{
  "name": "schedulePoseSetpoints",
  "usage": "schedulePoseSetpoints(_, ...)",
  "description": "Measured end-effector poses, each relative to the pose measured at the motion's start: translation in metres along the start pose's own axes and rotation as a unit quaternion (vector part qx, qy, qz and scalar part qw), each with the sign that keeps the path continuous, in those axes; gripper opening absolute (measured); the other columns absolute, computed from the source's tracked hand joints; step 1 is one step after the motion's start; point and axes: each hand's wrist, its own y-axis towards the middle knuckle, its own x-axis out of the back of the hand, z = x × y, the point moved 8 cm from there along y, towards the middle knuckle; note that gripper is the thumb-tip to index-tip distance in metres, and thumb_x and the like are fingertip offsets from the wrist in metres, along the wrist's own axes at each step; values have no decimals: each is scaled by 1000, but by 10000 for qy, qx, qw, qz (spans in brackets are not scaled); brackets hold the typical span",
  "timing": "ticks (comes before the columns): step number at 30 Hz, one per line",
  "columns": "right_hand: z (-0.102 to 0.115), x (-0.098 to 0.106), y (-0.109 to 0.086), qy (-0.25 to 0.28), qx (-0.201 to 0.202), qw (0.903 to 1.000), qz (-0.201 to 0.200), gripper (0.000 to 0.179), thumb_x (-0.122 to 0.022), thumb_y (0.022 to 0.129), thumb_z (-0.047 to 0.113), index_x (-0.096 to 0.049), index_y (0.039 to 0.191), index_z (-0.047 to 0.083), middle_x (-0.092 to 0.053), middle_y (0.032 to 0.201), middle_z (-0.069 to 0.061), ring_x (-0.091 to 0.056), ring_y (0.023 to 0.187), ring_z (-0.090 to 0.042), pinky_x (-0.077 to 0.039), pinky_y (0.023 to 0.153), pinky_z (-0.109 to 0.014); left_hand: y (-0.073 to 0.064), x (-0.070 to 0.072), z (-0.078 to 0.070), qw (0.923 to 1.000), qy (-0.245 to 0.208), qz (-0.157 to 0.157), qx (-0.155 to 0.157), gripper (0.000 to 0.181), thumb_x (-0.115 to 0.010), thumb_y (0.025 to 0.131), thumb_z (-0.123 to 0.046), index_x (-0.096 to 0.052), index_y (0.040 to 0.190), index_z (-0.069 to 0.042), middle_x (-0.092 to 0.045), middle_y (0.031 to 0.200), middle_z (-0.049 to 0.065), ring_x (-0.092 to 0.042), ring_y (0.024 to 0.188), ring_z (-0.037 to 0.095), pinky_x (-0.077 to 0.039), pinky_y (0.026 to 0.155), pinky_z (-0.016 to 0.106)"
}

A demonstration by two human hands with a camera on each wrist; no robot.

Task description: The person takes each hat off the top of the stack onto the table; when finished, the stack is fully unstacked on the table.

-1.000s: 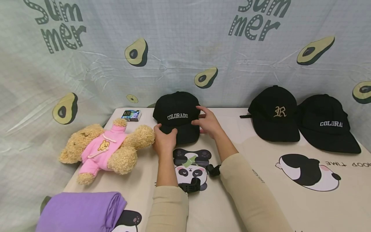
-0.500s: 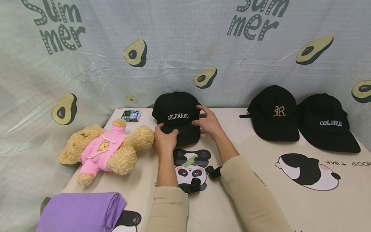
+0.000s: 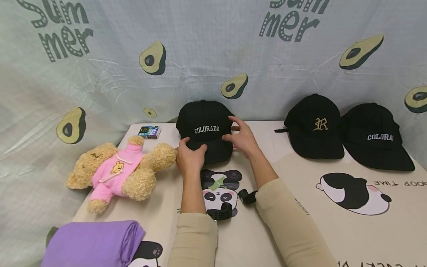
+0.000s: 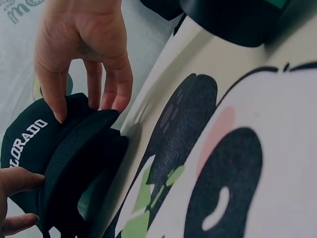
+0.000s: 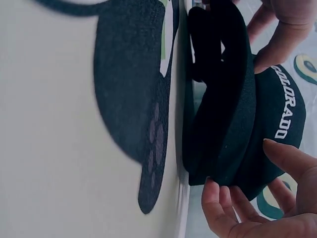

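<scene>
A black baseball cap (image 3: pixel 205 115) lettered COLORADO stands at the table's back edge, its brim facing me. My left hand (image 3: pixel 191 157) grips its left side, thumb over the brim. On the cap's right side, my right hand (image 3: pixel 245 138) holds it between thumb and fingers. In the right wrist view the right thumb (image 5: pixel 287 154) presses the crown while the fingertips (image 5: pixel 213 188) meet the brim's edge. Both wrist views show a second black brim-like edge (image 5: pixel 200 39) under the top one; whether it is another cap is unclear. The cap's back is hidden.
A teddy bear (image 3: pixel 126 170) in a pink hoodie lies just left of my left hand. Behind it sits a small box (image 3: pixel 149 132). Folded purple cloth (image 3: pixel 95 243) is at front left. Two more black caps, one with an R (image 3: pixel 315 126) and one lettered (image 3: pixel 375 137), stand at right.
The cap and both hands have shifted very slightly right. The head view has tilted a little. Both hands keep their hold on the cap.
</scene>
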Motion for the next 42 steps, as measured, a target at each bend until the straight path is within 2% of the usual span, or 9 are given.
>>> schedulePoseSetpoints(6,6,6,-4,-19,66,10000,-32,79,-75,88,5,-43,157,26,-49,152,-18,-58,127,-39,-54,98,-56,-4,0,-6,9999,-127,-60,-33,69,-81,85,-32,-54,146,-14,-44,145,25,-42,138,40,-35,116,52)
schedulePoseSetpoints(13,12,15,-8,-134,200,9997,-96,81,-75,89,6,-40,159,26,-48,153,-18,-59,128,-37,-52,98,-55,-8,-2,-15,9997,-75,-105,-226,69,-82,82,-32,-56,144,-16,-43,144,25,-38,135,41,-37,113,52)
schedulePoseSetpoints(18,15,22,-10,-152,274,9994,-124,82,-75,88,6,-39,159,26,-49,153,-18,-60,126,-37,-53,91,-49,-13,-5,-21,9993,-94,-128,-328,68,-83,82,-32,-57,143,-16,-44,145,24,-39,134,41,-37,112,52)
schedulePoseSetpoints(22,18,27,-13,-238,328,9991,-134,81,-75,89,7,-39,160,26,-49,154,-17,-61,125,-36,-54,93,-49,-15,-7,-25,9989,-177,-124,-408,67,-84,82,-31,-58,143,-15,-45,145,24,-40,133,41,-38,112,52)
schedulePoseSetpoints(30,16,39,-17,-282,313,9989,-205,83,-75,89,7,-38,160,25,-48,155,-18,-59,125,-38,-54,92,-49,-20,-13,-31,9983,-168,-57,-564,67,-84,82,-31,-58,142,-15,-45,142,25,-39,135,41,-36,113,52)
schedulePoseSetpoints(42,17,55,-20,-464,338,9982,-172,83,-74,91,10,-34,162,27,-44,159,-17,-55,127,-35,-52,98,-50,-25,-24,-35,9981,-319,163,-510,66,-83,83,-30,-57,142,-17,-43,145,23,-39,136,40,-36,114,53)
